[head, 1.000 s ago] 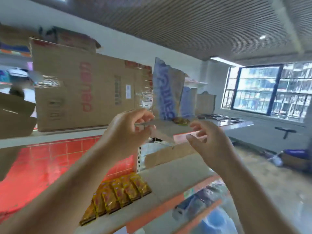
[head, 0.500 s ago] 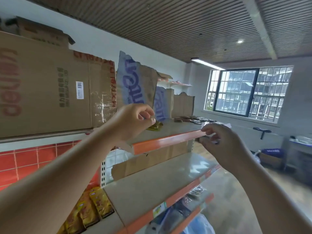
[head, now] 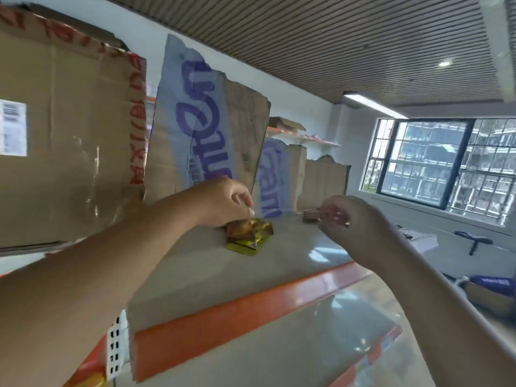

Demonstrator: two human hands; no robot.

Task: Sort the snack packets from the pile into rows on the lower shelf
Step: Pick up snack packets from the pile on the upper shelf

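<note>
Yellow foil pile (head: 248,234) sits far back on upper shelf (head: 212,275) by the cardboard (head: 212,129), left hand (head: 223,201) pinching its top, probably to pull one for lower shelf (head: 307,350); right hand (head: 351,222), well apart, curled beside red packet (head: 310,215), grip unclear through blur.

Legible text: partial only.

1. Lg cardboard box (head: 69,135), left: red caps along its right edge, turned sideways. Reads approx. "MXIU…"; the rest is blurred or cut off.
2. White label (head: 12,127) on same box: barcode-type lines, no chars readable.
3. Blue-and-white cardboard sheet (head: 201,121), ctr: lg purple script, turned sideways, letters not certain.
4. Second sheet (head: 272,180), just to its right: purple script, approx. "Gam…", remainder not visible.
5. Snack packet (head: 248,233) on shelf: print too blurred to read.
</note>
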